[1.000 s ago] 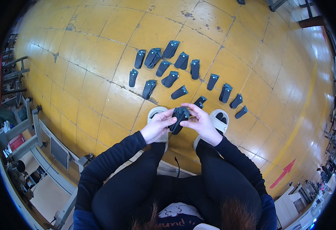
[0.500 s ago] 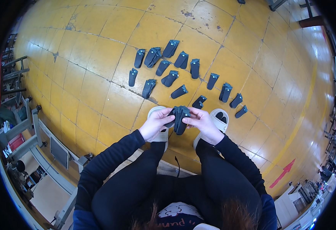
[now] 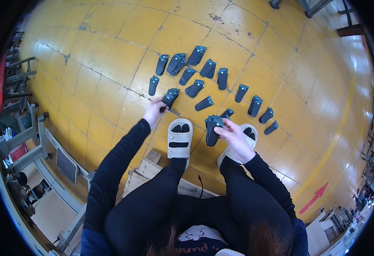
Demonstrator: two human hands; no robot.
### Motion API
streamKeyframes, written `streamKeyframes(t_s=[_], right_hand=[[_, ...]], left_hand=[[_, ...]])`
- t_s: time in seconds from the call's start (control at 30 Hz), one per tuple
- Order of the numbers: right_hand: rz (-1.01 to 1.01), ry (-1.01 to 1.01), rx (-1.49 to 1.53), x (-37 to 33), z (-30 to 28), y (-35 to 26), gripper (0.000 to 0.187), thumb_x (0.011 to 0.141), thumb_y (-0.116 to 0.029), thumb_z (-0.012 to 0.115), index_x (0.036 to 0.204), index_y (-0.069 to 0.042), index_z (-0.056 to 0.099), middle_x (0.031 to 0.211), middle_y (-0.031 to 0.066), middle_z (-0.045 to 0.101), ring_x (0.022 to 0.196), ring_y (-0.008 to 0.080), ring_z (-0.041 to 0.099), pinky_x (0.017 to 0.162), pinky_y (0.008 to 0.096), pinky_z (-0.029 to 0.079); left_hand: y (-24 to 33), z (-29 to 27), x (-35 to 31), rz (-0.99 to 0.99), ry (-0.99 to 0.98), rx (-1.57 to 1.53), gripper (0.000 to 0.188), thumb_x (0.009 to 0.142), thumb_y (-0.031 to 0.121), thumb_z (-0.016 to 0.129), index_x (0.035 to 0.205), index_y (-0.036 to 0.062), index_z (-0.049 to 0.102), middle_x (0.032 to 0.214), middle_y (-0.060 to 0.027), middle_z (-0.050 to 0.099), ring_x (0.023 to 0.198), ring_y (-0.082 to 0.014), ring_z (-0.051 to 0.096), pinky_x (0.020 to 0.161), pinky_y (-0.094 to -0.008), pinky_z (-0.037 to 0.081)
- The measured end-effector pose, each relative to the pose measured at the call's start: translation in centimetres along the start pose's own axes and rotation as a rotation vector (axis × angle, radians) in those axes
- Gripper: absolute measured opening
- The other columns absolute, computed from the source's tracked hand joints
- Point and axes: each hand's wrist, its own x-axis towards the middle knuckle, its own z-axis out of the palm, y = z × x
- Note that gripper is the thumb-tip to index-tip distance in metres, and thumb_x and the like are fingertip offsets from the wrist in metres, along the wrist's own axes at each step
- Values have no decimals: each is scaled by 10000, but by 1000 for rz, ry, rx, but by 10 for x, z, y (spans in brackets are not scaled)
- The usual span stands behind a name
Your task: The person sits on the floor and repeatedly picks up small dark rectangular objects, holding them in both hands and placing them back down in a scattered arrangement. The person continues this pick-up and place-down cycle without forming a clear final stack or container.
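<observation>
My left hand (image 3: 153,112) reaches out past my left foot, its fingers pinched at the lower end of a small stack of dark flat pieces (image 3: 170,98) at floor level. The fingertips are partly hidden by the stack, so I cannot tell how many pieces they grip. In front of my right foot, my right hand (image 3: 234,138) holds a fanned bundle of similar dark flat pieces (image 3: 213,130), thumb on top. Each piece is long with a rounded end, a dark green top and a small pale label.
More stacks of these pieces (image 3: 197,55) lie spread over the yellow tiled floor (image 3: 110,55). Beige sandals (image 3: 179,138) are on my feet. Wooden boards (image 3: 146,170) lie under my legs. A metal-framed bench (image 3: 46,170) stands at left; a red arrow (image 3: 314,197) marks the floor at right.
My hands have moved apart. The left has left the bundle and gone out to the stack at its upper left; the right keeps the bundle, slightly farther right.
</observation>
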Motion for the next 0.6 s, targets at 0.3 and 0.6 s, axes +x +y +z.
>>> streamKeyframes(t_s=[0.3,0.6], right_hand=[[34,53,23,-4,-9,-7,381,885,-238,664,1203,-62,549,1009,-36,626,872,34,518,768,227,385],[-10,44,-34,-3,-8,-10,394,891,-232,651,1219,-49,532,1047,-25,626,905,42,520,776,230,383]], left_hand=[[36,-40,51,262,353,320,437,817,38,576,1250,29,511,1215,-144,551,1161,-229,496,1017,-363,348],[-12,28,0,173,-93,465,349,843,103,611,1186,55,573,1193,-133,547,1126,-223,502,995,-315,364]])
